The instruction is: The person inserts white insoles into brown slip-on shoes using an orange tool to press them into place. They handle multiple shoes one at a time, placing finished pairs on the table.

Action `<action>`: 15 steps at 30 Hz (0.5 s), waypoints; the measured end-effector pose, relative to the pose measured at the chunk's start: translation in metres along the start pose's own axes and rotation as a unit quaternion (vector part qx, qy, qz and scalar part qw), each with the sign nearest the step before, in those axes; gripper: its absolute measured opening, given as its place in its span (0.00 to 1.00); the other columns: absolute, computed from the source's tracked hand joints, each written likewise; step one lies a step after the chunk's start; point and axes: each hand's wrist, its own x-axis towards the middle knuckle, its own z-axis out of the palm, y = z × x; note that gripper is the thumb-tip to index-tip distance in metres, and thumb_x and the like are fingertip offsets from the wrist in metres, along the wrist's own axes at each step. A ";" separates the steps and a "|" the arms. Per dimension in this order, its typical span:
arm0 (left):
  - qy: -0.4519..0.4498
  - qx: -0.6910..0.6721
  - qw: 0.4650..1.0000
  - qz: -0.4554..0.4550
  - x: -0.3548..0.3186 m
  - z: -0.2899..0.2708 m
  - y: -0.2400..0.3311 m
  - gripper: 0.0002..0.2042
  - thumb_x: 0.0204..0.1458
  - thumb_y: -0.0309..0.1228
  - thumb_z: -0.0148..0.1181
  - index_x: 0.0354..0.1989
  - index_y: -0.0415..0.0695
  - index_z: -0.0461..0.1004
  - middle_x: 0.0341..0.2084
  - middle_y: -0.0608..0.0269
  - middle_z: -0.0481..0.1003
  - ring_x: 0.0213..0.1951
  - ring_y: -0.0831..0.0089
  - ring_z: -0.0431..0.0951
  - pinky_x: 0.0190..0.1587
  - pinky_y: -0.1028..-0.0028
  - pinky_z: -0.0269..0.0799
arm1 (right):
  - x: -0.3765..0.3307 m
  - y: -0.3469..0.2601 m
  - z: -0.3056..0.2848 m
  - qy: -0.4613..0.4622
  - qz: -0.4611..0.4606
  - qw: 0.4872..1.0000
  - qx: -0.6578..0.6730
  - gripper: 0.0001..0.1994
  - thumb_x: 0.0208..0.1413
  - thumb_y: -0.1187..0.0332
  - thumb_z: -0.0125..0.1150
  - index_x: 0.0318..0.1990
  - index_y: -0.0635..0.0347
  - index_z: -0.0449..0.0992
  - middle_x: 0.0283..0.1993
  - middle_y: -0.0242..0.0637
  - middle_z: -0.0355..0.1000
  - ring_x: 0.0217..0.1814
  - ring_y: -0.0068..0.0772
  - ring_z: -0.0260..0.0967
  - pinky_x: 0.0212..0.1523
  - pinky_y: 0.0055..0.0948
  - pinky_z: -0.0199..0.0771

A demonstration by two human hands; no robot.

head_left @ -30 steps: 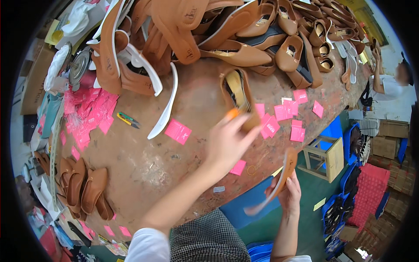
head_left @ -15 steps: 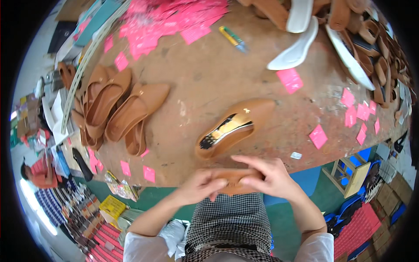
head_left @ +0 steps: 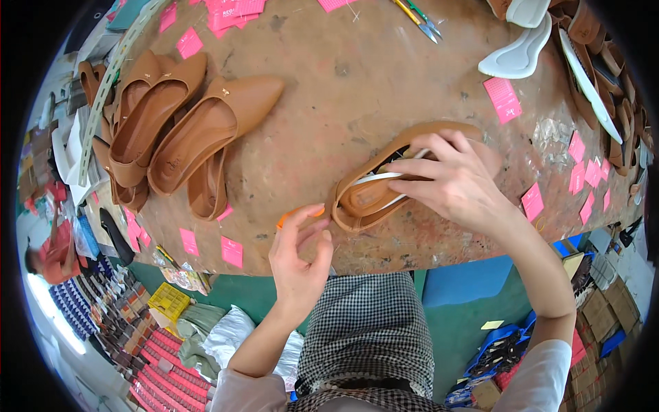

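Note:
A tan pointed flat shoe [head_left: 351, 221] lies on the worktable, its heel toward me and its toe pointing far right. Inside it sits a tan insole [head_left: 364, 198] with a white edge, its front end partly hidden under my fingers. My right hand [head_left: 458, 184] reaches into the shoe opening, its fingers closed on the insole. Just left of the heel, my left hand [head_left: 298, 259] is raised with curved, spread fingers and nothing in it. Something orange shows at its fingertips.
Several finished tan flats [head_left: 199, 141] are piled at left. Yellow-and-green thread snips [head_left: 420, 20] lie at the back. White foam pieces [head_left: 518, 51] and a heap of tan shoes [head_left: 621, 103] fill the back right. Pink paper slips [head_left: 504, 99] are scattered around. A person [head_left: 55, 250] is at far left.
The tan insole has gone from between both hands at the table edge into the shoe. My right hand moved forward with it; my left hand let go and opened. The view shifted.

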 end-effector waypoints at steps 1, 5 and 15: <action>0.006 -0.010 1.000 -0.014 -0.001 0.000 0.000 0.20 0.54 0.16 0.56 0.57 0.38 0.69 0.51 0.57 0.75 0.48 0.66 0.82 0.51 0.71 0.78 | 0.004 -0.001 0.006 -0.011 -0.011 1.000 0.020 0.13 0.44 0.65 0.62 0.39 0.50 0.85 0.48 0.20 0.77 0.54 0.29 0.66 0.60 0.34 0.63; -0.012 0.051 0.998 0.040 0.001 0.003 0.007 0.16 0.52 0.18 0.58 0.50 0.41 0.75 0.49 0.54 0.75 0.51 0.56 0.79 0.53 0.65 0.76 | 0.012 0.000 0.017 -0.015 -0.025 1.000 0.003 0.12 0.45 0.65 0.61 0.37 0.51 0.85 0.46 0.20 0.76 0.56 0.29 0.64 0.61 0.34 0.63; -0.135 0.519 0.789 0.300 0.032 0.021 0.010 0.19 0.41 0.39 0.71 0.44 0.47 0.84 0.45 0.54 0.77 0.69 0.51 0.57 0.71 0.36 0.41 | 0.003 -0.017 0.013 -0.071 -0.006 0.986 -0.152 0.14 0.50 0.65 0.58 0.41 0.56 0.84 0.51 0.29 0.73 0.72 0.34 0.54 0.75 0.47 0.50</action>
